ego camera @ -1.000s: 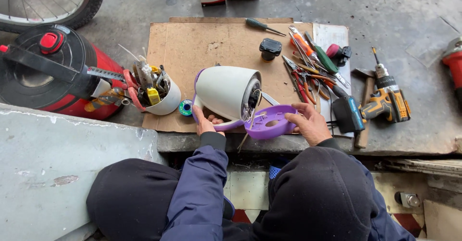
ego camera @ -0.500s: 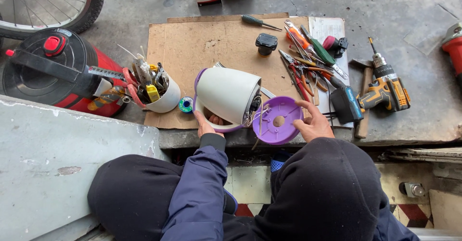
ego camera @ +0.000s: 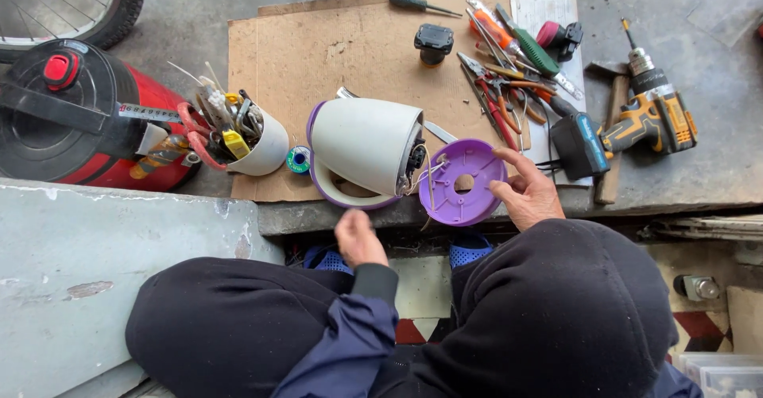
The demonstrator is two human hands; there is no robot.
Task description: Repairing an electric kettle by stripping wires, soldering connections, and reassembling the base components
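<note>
White appliance body lay on its side on the cardboard, open end toward the purple base plate, thin wires joining the two (so the plate stayed close). Right hand gripped the plate's rim, propping it up. Left hand hung loosely curled, empty, just below the body. Pliers and drill lay nearby.

I'm sitting in a repair workshop: pliers and cordless drill lying at two o'clock, bicycle wheel at ten.
</note>
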